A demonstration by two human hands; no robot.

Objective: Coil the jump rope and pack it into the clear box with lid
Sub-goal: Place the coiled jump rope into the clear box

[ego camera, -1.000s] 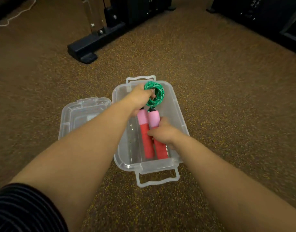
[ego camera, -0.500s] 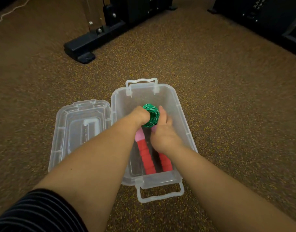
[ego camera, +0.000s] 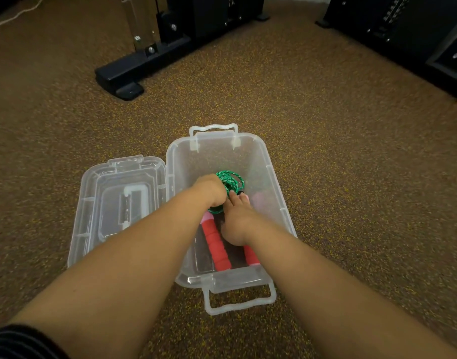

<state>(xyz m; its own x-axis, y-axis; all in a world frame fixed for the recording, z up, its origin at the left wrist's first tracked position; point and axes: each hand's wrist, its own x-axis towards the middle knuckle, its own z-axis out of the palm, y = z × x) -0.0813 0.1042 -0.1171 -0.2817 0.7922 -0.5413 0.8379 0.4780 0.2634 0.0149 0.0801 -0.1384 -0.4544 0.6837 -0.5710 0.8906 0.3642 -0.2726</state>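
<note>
The clear box stands open on the carpet in front of me. Inside it lies the jump rope: a green coiled cord and two red and pink handles pointing toward me. My left hand is closed around the coil, low in the box. My right hand rests on the handles with its fingers touching the coil. The box's clear lid lies flat on the floor, right against the box's left side.
The black foot of a gym machine stands on the carpet at the back left. More dark equipment fills the back right. A white cable trails at the far left. Open brown carpet surrounds the box.
Both hands have gone deeper into the box. The green coil came down from above the far rim to the middle of the box, and the handles now lie on the bottom.
</note>
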